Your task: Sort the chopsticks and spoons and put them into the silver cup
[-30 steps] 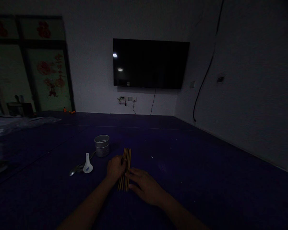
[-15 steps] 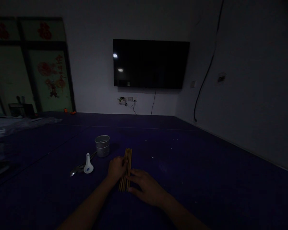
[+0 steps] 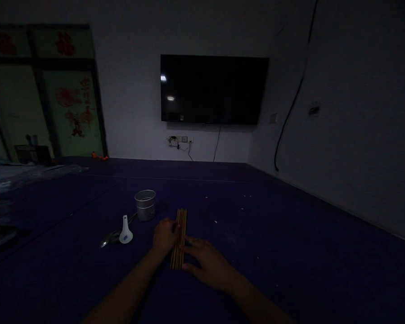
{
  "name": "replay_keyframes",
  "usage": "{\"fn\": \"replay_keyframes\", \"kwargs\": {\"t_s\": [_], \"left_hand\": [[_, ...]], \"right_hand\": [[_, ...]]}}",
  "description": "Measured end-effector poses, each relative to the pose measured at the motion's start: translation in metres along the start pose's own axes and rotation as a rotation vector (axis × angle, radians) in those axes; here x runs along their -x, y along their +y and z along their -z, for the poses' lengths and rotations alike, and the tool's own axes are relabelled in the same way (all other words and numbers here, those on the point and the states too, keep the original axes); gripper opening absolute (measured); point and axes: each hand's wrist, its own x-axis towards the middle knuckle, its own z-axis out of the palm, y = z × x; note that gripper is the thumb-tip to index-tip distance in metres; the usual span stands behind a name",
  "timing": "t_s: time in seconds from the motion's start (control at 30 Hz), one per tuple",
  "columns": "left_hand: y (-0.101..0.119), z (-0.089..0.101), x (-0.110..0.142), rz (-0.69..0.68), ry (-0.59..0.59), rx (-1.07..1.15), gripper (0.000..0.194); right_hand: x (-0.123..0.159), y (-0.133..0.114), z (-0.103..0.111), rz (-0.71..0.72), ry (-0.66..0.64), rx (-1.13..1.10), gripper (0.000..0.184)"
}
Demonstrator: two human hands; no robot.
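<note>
Lying side by side between the two hands, a bundle of slender yellow-brown sticks (image 3: 182,218) is noted on the dark blue surface (image 3: 256,216), with its length pointed away from the wearer. The left hand (image 3: 164,236) is placed against the left side of the bundle, its fingers curled and its thumb laid at the sticks; whether they are actually gripped cannot be told. The right hand (image 3: 211,265) is held with fingers parted, its fingertips set against the right side, nearer the close end; nothing is enclosed by it. The near ends of the sticks are seen roughly level.

To the left, a white spoon (image 3: 125,235) is found lying over metal cutlery (image 3: 105,241) (the number of pieces cannot be made out in the dim light). Just beyond these, a metal cup (image 3: 145,208) is stood upright. White specks (image 3: 216,221) are scattered to the right. A dark television (image 3: 214,90) is mounted on the far wall.
</note>
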Motion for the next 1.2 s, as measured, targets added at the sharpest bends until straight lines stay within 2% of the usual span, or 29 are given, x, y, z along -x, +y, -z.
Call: {"fn": "replay_keyframes", "kwargs": {"t_s": [0.23, 0.37, 1.0, 1.2], "left_hand": [[-0.0055, -0.0068, -0.0012, -0.036, 0.075, 0.032, 0.032], [-0.0063, -0.0093, -0.0026, -0.031, 0.100, 0.050, 0.032], [-0.0040, -0.0066, -0.0025, 0.005, 0.110, 0.119, 0.033], [-0.0019, -0.0037, -0.0005, 0.018, 0.055, 0.077, 0.032]], "right_hand": [[0.0003, 0.0012, -0.0009, 0.001, -0.021, 0.007, 0.053], [0.0000, 0.0000, -0.0001, 0.025, -0.020, 0.000, 0.049], [-0.0007, -0.0019, 0.0004, 0.027, -0.026, 0.012, 0.048], [-0.0017, -0.0006, -0.0006, 0.030, -0.018, 0.013, 0.046]]}}
